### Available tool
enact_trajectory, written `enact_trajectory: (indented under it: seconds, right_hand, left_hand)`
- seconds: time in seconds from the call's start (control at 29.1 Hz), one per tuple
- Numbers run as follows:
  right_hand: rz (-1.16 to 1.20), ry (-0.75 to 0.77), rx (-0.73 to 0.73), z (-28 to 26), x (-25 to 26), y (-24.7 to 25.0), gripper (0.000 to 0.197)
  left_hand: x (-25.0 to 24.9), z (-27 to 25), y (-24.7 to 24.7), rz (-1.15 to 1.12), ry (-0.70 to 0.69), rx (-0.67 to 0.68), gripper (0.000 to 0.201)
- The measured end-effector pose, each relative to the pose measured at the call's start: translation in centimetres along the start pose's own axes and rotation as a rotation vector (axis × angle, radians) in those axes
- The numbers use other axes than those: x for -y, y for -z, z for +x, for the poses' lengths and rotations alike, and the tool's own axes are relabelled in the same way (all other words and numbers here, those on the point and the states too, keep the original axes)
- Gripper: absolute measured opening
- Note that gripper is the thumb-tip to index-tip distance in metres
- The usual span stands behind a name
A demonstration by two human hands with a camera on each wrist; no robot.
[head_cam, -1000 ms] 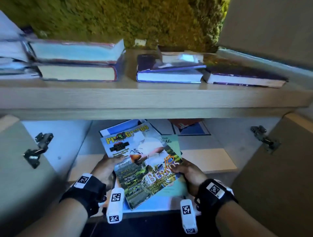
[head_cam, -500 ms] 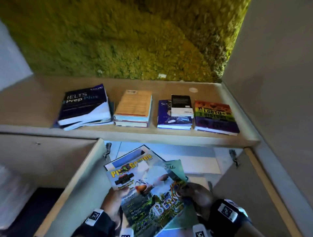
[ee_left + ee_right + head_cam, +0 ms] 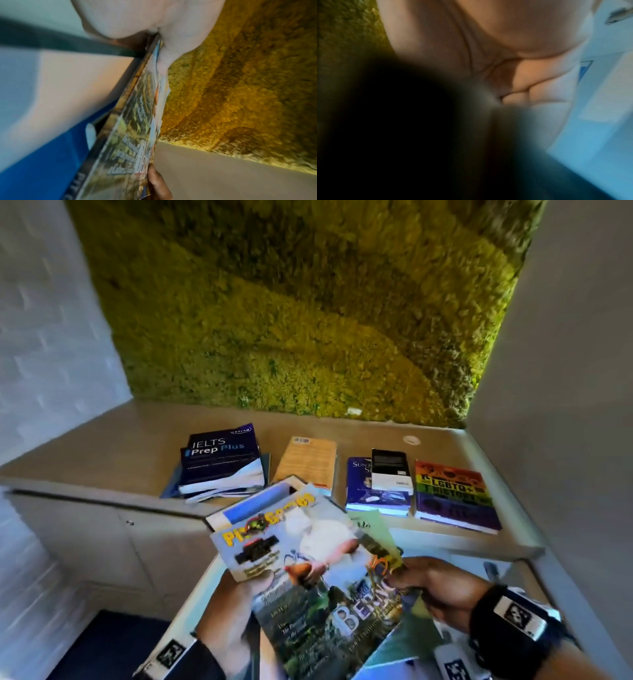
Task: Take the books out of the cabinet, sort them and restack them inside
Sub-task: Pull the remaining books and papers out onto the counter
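Observation:
I hold a stack of magazines (image 3: 308,570) with both hands, lifted above the open cabinet and level with its top. My left hand (image 3: 236,601) grips the stack's left edge, thumb on the cover. My right hand (image 3: 428,583) pinches the right edge. In the left wrist view the magazine stack (image 3: 133,121) runs edge-on under my thumb. On the cabinet top (image 3: 144,440) lie an IELTS Prep Plus book (image 3: 221,460) on a pile, a tan book (image 3: 308,460), a blue book (image 3: 373,491) with a small black book (image 3: 390,470) on it, and a rainbow-covered book (image 3: 452,494).
A green moss wall (image 3: 291,302) rises behind the cabinet top. A grey wall (image 3: 565,371) closes the right side, a white brick wall (image 3: 41,320) the left. The open cabinet door (image 3: 191,604) stands below left of the stack. Dark floor (image 3: 102,645) lies at lower left.
Both hands have lifted the magazine stack out of the cabinet and up toward its top. The head view has risen, so the book covers on top show from above.

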State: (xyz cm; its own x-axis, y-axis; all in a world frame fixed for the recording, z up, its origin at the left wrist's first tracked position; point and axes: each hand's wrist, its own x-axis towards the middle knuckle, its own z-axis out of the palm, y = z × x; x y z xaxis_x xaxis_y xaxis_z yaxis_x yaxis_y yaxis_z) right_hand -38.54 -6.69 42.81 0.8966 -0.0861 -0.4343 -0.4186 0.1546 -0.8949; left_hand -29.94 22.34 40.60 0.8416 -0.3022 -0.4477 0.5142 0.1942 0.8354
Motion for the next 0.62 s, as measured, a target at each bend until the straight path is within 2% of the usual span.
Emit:
enact_trajectory:
  seconds: [0.07,0.21,0.31,0.34,0.45,0.55,0.62]
  right_hand:
    - [0.034,0.004,0.017,1.4,2.2,0.2,0.01]
    - [0.043,0.033,-0.054,7.4,7.3,-0.9,0.015]
    - [0.014,0.026,-0.042,13.2,10.2,-2.7,0.054]
    - [0.011,0.019,-0.036,15.2,11.0,-3.3,0.057]
    - [0.028,0.019,-0.054,20.4,13.7,-5.8,0.022]
    - [-0.031,0.05,-0.115,25.8,16.2,-8.7,0.009]
    - [-0.086,0.066,-0.159,29.4,17.3,-10.9,0.013]
  left_hand:
    - [-2.4,0.9,-1.2,-0.055,-0.041,0.051,0.018]
    - [-9.3,6.9,-1.6,0.036,-0.189,0.02,0.02]
    - [-14.1,11.9,-0.4,0.044,-0.239,0.024,0.008]
    - [-15.7,13.5,0.1,0.07,-0.258,0.005,0.009]
    - [-19.8,19.3,2.4,0.133,-0.24,0.0,0.008]
    - [-23.2,25.4,5.3,0.17,-0.268,-0.065,0.007]
    - [-25.0,29.1,7.4,0.191,-0.258,-0.146,0.035]
